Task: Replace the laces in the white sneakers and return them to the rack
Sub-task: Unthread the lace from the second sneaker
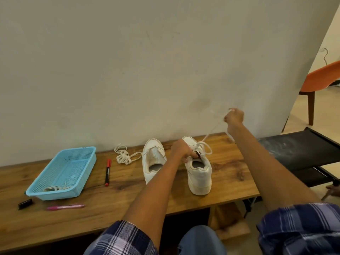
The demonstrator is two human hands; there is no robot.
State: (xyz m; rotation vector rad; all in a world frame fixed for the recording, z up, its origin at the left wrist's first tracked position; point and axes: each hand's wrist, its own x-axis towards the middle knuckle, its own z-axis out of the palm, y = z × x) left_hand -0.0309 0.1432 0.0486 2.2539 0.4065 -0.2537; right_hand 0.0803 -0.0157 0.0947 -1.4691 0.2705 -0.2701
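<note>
Two white sneakers stand on the wooden table, heels toward me. My left hand (181,150) grips the tongue and top eyelets of the right sneaker (199,172). My right hand (234,117) is raised up and to the right, pinching the end of a white lace (211,130) that runs taut from that shoe. A slack loop of the lace lies over the shoe's front. The left sneaker (153,159) stands beside it, partly behind my left forearm. A loose bundled white lace (126,156) lies on the table left of the shoes.
A light blue plastic basket (62,173) with an old lace inside sits at the left. A red-capped marker (108,172), a pink pen (65,207) and a small black object (25,201) lie nearby. A black shoe rack (301,153) stands to the right, an orange chair (320,81) beyond.
</note>
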